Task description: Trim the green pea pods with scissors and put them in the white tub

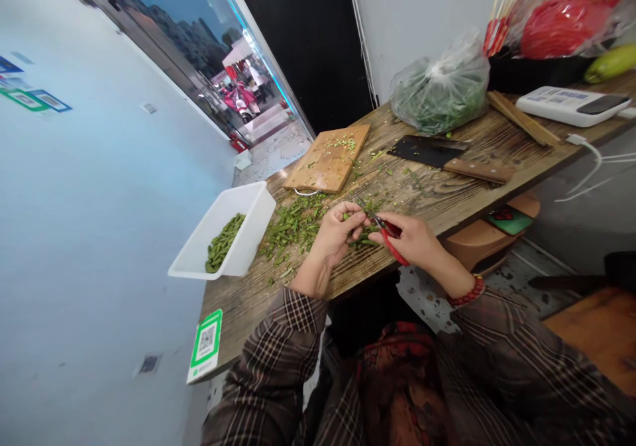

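My left hand (334, 232) is closed in a pinch on a green bean pod (346, 216), mostly hidden by the fingers. My right hand (418, 239) grips red-handled scissors (396, 252), with the dark blades pointing up and left at the left fingertips. Both hands are just above the wooden table (233, 313). Around and left of them lie loose green pods and trimmings (293, 224). A white plastic tub (253, 224) farther left contains a pile of green pods (224, 244).
Behind the hands are a cutting board (318, 161) with green bits and a cleaver (422, 151). A tied bag of greens (440, 95), a wooden strip (521, 120) and a white device (571, 105) with a cable stand at the right. A QR-code sign (205, 346) is at the near left corner.
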`<action>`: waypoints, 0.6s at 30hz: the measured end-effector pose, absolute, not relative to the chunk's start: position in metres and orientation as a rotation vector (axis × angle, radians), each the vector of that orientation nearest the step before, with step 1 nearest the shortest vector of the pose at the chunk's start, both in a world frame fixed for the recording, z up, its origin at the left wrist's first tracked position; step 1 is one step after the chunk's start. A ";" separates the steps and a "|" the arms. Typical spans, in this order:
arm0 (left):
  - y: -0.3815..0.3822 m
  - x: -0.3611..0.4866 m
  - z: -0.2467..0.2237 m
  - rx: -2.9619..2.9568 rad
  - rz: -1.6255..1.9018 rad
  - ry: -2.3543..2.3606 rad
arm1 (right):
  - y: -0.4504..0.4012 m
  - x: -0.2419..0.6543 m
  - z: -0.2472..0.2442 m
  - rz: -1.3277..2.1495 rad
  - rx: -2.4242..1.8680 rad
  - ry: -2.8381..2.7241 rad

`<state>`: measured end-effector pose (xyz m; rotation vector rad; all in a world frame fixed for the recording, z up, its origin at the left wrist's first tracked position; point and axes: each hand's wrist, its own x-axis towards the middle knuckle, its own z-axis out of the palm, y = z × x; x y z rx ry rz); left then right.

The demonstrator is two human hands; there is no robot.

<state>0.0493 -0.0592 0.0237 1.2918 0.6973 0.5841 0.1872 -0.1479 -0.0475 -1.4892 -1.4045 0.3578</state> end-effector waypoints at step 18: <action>-0.023 0.013 0.051 1.581 0.724 0.880 | -0.133 0.206 -0.055 0.709 -1.286 -0.821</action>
